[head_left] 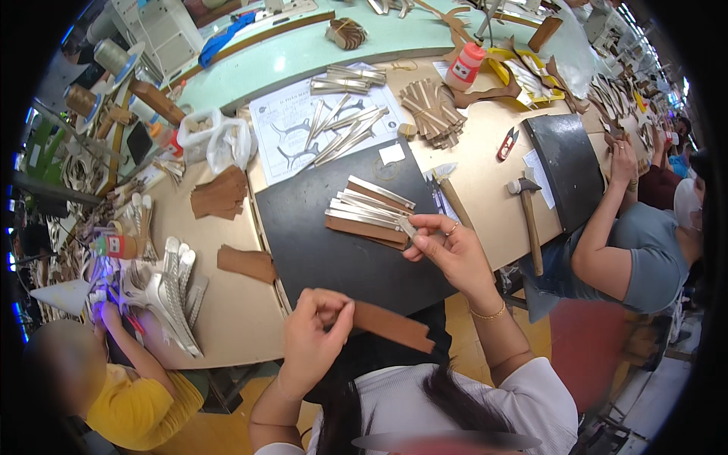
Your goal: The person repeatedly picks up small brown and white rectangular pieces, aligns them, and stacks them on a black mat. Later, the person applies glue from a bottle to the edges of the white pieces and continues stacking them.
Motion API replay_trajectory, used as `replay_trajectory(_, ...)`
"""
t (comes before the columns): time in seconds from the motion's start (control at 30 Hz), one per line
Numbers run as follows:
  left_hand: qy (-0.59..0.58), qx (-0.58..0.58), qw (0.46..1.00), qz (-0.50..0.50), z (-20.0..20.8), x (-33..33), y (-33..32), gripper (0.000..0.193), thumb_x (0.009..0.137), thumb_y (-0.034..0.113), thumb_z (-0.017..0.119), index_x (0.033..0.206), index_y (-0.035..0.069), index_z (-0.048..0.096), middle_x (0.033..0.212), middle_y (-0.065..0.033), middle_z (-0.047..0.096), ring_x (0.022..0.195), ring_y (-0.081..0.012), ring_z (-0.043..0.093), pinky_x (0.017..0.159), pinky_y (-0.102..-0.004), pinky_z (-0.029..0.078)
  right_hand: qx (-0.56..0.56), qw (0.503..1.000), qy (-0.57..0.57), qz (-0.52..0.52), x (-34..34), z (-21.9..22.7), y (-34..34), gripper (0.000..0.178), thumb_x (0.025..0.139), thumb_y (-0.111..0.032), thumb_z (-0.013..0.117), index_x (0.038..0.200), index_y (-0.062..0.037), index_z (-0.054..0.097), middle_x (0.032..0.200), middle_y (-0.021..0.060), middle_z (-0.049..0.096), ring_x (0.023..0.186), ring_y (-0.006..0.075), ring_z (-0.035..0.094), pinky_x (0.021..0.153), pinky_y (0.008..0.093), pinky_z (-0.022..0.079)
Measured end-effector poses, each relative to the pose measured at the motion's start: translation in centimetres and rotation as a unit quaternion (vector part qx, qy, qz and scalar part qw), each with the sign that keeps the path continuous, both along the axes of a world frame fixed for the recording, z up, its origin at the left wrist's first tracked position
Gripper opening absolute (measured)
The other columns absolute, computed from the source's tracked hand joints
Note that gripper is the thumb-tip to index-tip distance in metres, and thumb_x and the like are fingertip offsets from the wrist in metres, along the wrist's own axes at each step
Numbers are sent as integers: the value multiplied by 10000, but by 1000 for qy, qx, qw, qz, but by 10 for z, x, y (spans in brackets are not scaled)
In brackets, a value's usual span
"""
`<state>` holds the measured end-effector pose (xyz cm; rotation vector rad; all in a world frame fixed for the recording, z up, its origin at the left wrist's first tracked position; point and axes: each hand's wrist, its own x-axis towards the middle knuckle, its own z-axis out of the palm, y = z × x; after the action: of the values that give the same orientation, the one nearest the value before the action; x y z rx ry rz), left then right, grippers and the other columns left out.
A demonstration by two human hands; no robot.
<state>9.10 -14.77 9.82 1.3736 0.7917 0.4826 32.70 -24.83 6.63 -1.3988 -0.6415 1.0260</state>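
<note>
My left hand point(317, 322), near the front edge of the black board point(311, 258), pinches one end of a brown leather strip point(390, 326). The strip points to the right, with a notched far end. Over the board my right hand point(447, 250) is closed, thumb and fingertips on a small pale silvery piece point(407, 226). That piece lies at the right end of a fanned pile of silvery strips point(364, 203), so I cannot tell whether it is separate from them. Brown leather strips point(364, 230) show under the pile.
Brown leather stacks point(220, 193) lie left of the board. Beyond it are a printed sheet point(273, 114) with silvery bundles, a fan of brown strips point(432, 114) and a red-capped bottle point(465, 67). A hammer point(527, 220) lies right. Co-workers sit on both sides.
</note>
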Motion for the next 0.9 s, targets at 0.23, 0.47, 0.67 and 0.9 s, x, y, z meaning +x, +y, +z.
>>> replay_trajectory(0.23,229,399,888,6,-71,-2,17,199,823,32,732,981,19,612,982,-138,594,909,-312,584,826,-421,485,-10,999,29,-21,-9,2,9,144,951,-38,658,1055,49,607,921,96,698,846,162,726,728,246,588)
replay_trajectory(0.47,195,494,839,-118,-79,-20,-20,527,808,226,778,1267,27,612,1390,-179,506,1302,-368,466,1049,-511,390,-51,999,-7,5,-27,6,22,108,924,-32,695,991,26,635,900,76,709,815,147,730,698,226,583)
replay_trajectory(0.67,241,500,819,-148,-89,-30,-26,588,844,325,743,1324,28,576,1450,-180,482,1373,-350,417,1089,-518,356,-118,988,-45,90,-45,0,32,106,922,-72,702,933,20,651,827,58,711,784,120,728,669,221,571)
replay_trajectory(0.9,219,462,849,-135,-93,-32,-25,642,847,295,753,1358,-26,535,1413,-217,475,1362,-352,435,1095,-512,361,-191,953,-139,189,-75,-18,55,137,915,-91,677,906,42,649,784,93,698,678,130,707,619,256,547)
